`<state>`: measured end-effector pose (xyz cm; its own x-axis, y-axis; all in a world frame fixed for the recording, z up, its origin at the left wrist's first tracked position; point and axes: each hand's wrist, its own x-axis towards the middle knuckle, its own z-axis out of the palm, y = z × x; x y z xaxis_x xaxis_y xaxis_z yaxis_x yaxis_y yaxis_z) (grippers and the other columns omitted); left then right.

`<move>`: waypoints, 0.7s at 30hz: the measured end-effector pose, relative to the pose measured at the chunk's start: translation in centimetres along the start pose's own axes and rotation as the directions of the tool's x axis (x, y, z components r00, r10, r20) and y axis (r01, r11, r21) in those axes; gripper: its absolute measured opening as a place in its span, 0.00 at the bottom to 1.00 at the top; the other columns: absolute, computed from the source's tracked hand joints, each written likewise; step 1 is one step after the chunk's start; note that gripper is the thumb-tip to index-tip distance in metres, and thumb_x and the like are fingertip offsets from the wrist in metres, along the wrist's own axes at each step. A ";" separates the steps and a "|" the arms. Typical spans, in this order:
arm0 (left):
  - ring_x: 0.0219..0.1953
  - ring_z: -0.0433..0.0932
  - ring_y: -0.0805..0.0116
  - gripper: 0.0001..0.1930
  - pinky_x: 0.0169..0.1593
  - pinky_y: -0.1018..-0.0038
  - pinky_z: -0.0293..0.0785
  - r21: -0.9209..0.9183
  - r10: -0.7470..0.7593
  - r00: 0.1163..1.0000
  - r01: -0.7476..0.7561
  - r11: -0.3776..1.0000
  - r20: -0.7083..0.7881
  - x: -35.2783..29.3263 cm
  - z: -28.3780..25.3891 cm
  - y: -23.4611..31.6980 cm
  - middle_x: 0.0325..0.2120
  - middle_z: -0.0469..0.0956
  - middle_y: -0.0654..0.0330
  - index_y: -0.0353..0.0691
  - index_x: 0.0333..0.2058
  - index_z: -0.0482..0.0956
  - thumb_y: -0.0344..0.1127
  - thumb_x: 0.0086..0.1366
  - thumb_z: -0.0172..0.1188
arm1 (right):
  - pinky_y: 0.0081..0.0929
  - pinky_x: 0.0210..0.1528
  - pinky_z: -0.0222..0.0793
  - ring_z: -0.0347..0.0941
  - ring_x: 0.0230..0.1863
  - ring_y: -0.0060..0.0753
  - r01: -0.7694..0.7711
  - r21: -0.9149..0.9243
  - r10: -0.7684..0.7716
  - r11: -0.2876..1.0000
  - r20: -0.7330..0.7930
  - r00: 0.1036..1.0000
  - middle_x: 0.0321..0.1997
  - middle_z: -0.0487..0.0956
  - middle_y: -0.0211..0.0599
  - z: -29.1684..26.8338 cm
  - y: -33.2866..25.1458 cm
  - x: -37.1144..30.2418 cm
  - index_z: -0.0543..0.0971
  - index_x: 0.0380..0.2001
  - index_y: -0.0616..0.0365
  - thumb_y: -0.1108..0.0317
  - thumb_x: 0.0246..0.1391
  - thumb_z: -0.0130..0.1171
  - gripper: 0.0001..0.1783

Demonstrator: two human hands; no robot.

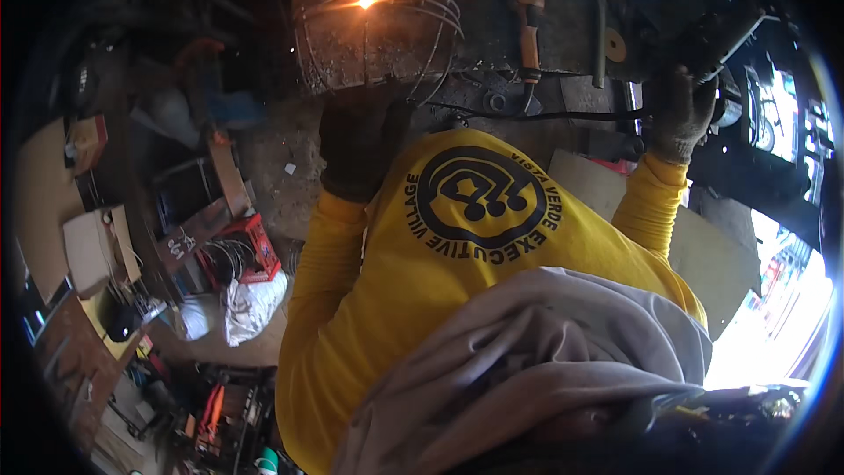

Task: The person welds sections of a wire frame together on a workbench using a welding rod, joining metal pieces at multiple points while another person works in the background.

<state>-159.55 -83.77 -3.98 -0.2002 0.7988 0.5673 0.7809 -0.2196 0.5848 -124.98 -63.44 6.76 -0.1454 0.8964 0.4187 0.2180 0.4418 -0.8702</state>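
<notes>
My left hand (360, 145), in a dark glove, reaches to the near edge of the bench. Its fingers look closed, but what they hold is lost in the dark. A thin rod (366, 44) runs from just beyond that hand up to a bright orange glow with sparks. Around the glow stands a round frame of bent metal rods (440, 13). Far to the right, my right hand (681, 114), in a greyish work glove, is closed against a dark object with a pale straight edge, too dim to name.
An orange angle grinder (527, 9) lies on the dark bench, beside a metal bar (600, 40) and a tan disc (614, 46). A black cable (563, 114) crosses between my hands. At left are a red crate (255, 251) with coiled wire, a white sack (255, 308) and cardboard boxes (92, 251).
</notes>
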 end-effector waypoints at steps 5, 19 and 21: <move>0.28 0.80 0.53 0.08 0.35 0.61 0.74 0.050 0.005 0.990 -0.012 0.999 0.143 0.5 -0.1 0.7 0.28 0.82 0.56 0.41 0.38 0.83 0.31 0.58 0.65 | 0.26 0.36 0.74 0.77 0.35 0.28 0.030 -0.360 -0.150 0.932 -0.312 0.938 0.38 0.79 0.35 -7.3 2.5 -1.7 0.75 0.49 0.62 0.66 0.59 0.64 0.18; 0.27 0.80 0.58 0.10 0.34 0.65 0.75 -0.044 -0.115 0.906 0.145 0.988 0.407 1.0 1.2 0.4 0.26 0.80 0.50 0.30 0.42 0.81 0.29 0.64 0.63 | 0.22 0.29 0.70 0.70 0.32 0.19 -0.142 -0.215 -0.128 0.966 -0.879 0.460 0.37 0.77 0.30 -15.3 6.4 1.3 0.66 0.63 0.58 0.66 0.62 0.60 0.28; 0.28 0.80 0.58 0.10 0.35 0.65 0.75 -0.110 0.016 0.957 0.017 0.994 0.290 1.0 2.5 -0.1 0.27 0.81 0.50 0.30 0.42 0.81 0.30 0.64 0.63 | 0.24 0.31 0.70 0.71 0.33 0.22 -0.181 -0.272 -0.166 0.945 -0.877 0.451 0.38 0.77 0.32 -16.1 7.5 1.4 0.67 0.63 0.58 0.65 0.62 0.60 0.28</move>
<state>-158.34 -81.54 -4.96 -0.0075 0.9234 0.3838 0.7076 -0.2663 0.6545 -108.01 -58.30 5.06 0.7447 0.3615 0.5610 0.4948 0.2651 -0.8276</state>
